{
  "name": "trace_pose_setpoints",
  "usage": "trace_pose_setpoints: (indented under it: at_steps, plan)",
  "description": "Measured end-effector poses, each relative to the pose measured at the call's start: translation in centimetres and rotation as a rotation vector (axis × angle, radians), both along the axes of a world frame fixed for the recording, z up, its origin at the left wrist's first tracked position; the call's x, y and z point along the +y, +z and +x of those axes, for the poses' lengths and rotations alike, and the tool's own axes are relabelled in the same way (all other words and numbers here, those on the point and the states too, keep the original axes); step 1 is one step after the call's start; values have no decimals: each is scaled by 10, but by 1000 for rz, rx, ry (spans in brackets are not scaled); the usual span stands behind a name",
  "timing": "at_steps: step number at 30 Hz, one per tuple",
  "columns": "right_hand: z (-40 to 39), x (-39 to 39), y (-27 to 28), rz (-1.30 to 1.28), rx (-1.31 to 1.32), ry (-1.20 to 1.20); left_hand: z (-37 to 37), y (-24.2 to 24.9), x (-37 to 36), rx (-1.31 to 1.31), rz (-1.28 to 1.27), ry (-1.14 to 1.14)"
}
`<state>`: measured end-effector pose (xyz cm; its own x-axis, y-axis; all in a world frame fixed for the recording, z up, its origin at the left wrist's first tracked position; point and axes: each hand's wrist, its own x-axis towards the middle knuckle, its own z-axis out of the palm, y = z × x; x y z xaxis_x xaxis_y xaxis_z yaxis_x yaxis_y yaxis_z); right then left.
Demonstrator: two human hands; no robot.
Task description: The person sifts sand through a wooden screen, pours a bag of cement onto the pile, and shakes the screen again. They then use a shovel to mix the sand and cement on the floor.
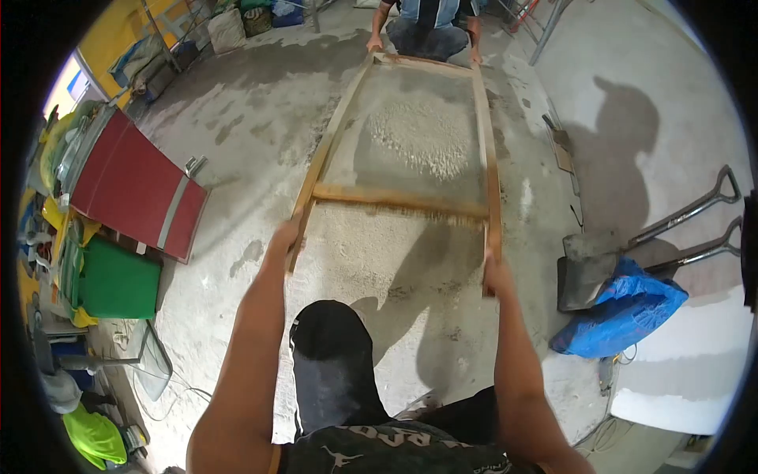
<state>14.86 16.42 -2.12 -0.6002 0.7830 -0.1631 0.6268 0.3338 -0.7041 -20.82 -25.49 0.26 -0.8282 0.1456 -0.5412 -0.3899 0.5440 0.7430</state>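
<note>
Held over floor at 12 o'clock: wooden-framed screen. Gripped by closed left hand at 11, closed right hand at 1, co-worker's two hands beyond. Probably fairly heavy, rigid; best taken by rail ends. Counted: one screen, one grit patch on it; two shovels, one blue bag at 2.

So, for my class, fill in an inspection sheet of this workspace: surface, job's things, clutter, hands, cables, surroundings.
Surface: floor pale, with dark patches
Job's things: wooden-framed screen, coarse grains on it; pale powder below its near end
Clutter: shovels and blue bag right; red container and green container left
Hands: left hand and right hand grip screen's side rails
Cables: thin cords lower right
Surroundings: another person holds far end
</note>
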Motion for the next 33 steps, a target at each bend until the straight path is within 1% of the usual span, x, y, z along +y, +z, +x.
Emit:
trace_pose_setpoints:
  at_steps: [2, 4, 5, 6, 7, 8, 9, 10, 12, 13, 14, 15, 16, 17, 18, 19, 21, 22, 23, 25, 26, 27, 28, 29, 30, 31, 32, 33]
  plan:
    - [-37, 29, 11, -355, 20, -72, -19, 10, 29, 25, -3, 7]
    - [-24, 22, 20, -320, 23, -62, -15, 24, 37, -42, -13, 11]
    - [-10, 11, 23, -285, 15, -36, 9, 28, 22, -60, -12, -7]
    - [17, -8, 9, -127, -114, -45, 20, -3, -5, -81, -17, -19]
    - [49, -35, 7, -85, -66, -34, 24, -49, -49, -135, -107, -119]
    - [89, -60, -9, -20, -7, -16, 61, -53, -81, -173, -60, -102]
    - [130, -85, -25, 47, 50, 2, 105, -42, -108, -201, -34, -42]
    - [172, -112, -31, -129, 25, -66, 145, -37, -129, -179, 65, 84]
    - [175, -150, 57, -409, -67, -146, 186, -25, -152, -170, 73, 101]
    - [176, -148, 59, -416, -87, -149, 184, -16, -154, -146, 169, 28]
    - [163, -136, 59, -326, -113, -117, 160, -26, -150, -176, 65, 83]
    - [138, -115, 54, -221, -114, -81, 135, -3, -118, -180, 14, 126]
    - [114, -81, 30, -28, -14, 28, 104, 7, -86, -137, 11, 136]
    - [73, -49, 31, -12, -119, -46, 74, 28, -47, -33, -47, 57]
    - [32, -10, 39, -95, -164, 28, 34, 25, -16, 29, -136, 0]
    - [-2, 20, 38, -63, -133, -6, -5, 19, 9, 5, -91, -55]
    - [-48, 69, 28, -210, -14, -10, -27, 63, 69, 49, -121, -11]
    - [-61, 80, 41, -427, 41, -164, -29, 71, 84, 63, -114, 5]
    - [-50, 82, 40, -432, 23, -170, -26, 59, 78, 45, -121, 2]
    - [-5, 75, 33, -407, -335, 16, -10, 14, 34, -48, -128, -116]
    - [27, 31, 37, -281, -203, -24, 7, -26, 2, -31, -120, -105]
    - [67, 1, 10, -47, -125, 10, 49, -36, -27, 34, -159, -155]
    - [111, -29, -30, 115, 51, 4, 90, -35, -53, 51, -218, -154]
    - [144, -60, -25, -15, 89, -12, 131, -33, -79, 66, -278, -152]
    - [177, -92, -18, -141, 123, -36, 156, -85, -128, 150, -140, -113]
    - [186, -117, 17, -237, 50, -82, 180, -93, -151, 116, -108, -65]
    - [191, -132, 37, -331, -25, -130, 193, -94, -164, 82, -76, -19]
    - [188, -136, 39, -336, -27, -135, 187, -90, -166, 79, -81, -24]
